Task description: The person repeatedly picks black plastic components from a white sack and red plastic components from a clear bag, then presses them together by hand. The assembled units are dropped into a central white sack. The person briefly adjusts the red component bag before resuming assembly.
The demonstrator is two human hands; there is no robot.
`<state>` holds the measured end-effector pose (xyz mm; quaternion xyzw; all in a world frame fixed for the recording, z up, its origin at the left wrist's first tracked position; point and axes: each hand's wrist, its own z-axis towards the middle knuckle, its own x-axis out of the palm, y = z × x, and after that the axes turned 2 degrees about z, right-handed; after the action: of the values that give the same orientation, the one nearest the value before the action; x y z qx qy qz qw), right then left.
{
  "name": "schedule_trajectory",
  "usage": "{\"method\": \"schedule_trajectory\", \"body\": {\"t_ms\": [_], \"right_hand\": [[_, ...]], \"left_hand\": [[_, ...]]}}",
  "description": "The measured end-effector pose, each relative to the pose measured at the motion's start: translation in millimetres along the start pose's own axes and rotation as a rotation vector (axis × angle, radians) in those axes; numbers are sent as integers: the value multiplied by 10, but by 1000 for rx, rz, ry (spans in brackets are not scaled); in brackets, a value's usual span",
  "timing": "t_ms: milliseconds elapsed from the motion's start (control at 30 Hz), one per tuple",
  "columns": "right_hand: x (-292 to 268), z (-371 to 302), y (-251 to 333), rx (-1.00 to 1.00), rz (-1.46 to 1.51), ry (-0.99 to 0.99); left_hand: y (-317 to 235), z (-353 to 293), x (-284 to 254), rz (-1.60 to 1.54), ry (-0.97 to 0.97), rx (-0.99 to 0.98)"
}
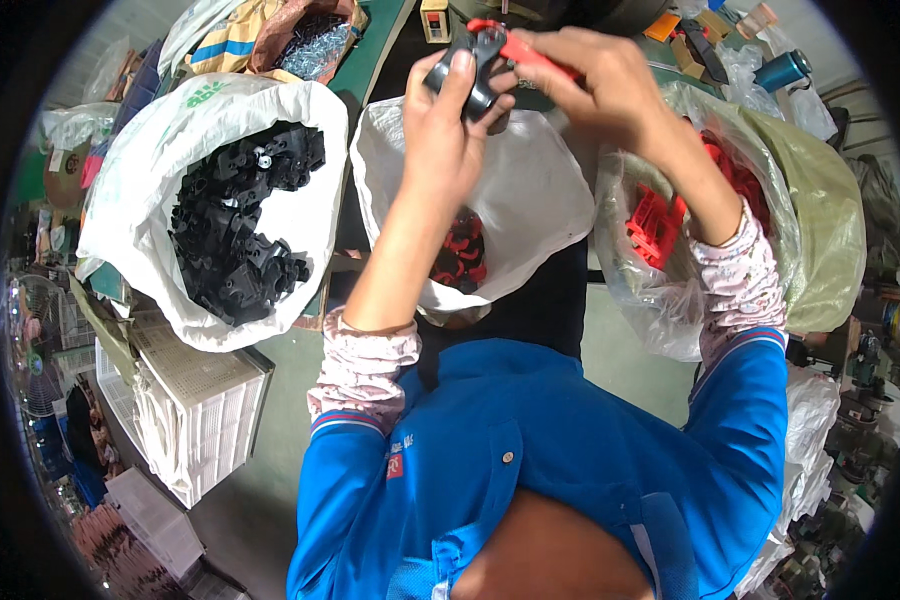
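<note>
At the top centre, my left hand (440, 140) has its fingers closed around a black moulded plastic part (480, 92). My right hand (610, 85), slightly blurred, grips a red plastic piece (526, 52) that meets the black part at its upper end. Whether the two are joined I cannot tell. Below my hands a white bag (535, 190) hangs open, with red-and-black pieces (460, 255) at its bottom. Black plastic parts (235, 215) fill another white bag (135, 200) on the left. Red plastic parts (655, 225) lie in a clear bag (620, 290) under my right forearm.
A bag of metal screws (315, 48) sits at the back left, and a small box (435, 22) stands on the green bench (380, 50). At the back right is a blue cylinder (782, 70) among packaging. White plastic crates (205, 410) stand on the floor at left.
</note>
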<state>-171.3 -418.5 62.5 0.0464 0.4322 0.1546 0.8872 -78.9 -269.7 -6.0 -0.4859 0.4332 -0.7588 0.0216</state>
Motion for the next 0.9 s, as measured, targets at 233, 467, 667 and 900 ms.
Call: {"method": "schedule_trajectory", "body": {"t_ms": [233, 467, 667, 900], "right_hand": [[55, 32, -150, 381, 362, 122], [107, -25, -48, 519, 502, 190], [-29, -310, 33, 801, 843, 97], [-207, -1302, 155, 1058, 773, 178]], "left_hand": [[-266, 308, 130, 379, -26, -97], [-216, -108, -187, 382, -79, -60], [-766, -1038, -1242, 1324, -371, 109], [-1530, -1729, -2626, 2258, 5, 32]]}}
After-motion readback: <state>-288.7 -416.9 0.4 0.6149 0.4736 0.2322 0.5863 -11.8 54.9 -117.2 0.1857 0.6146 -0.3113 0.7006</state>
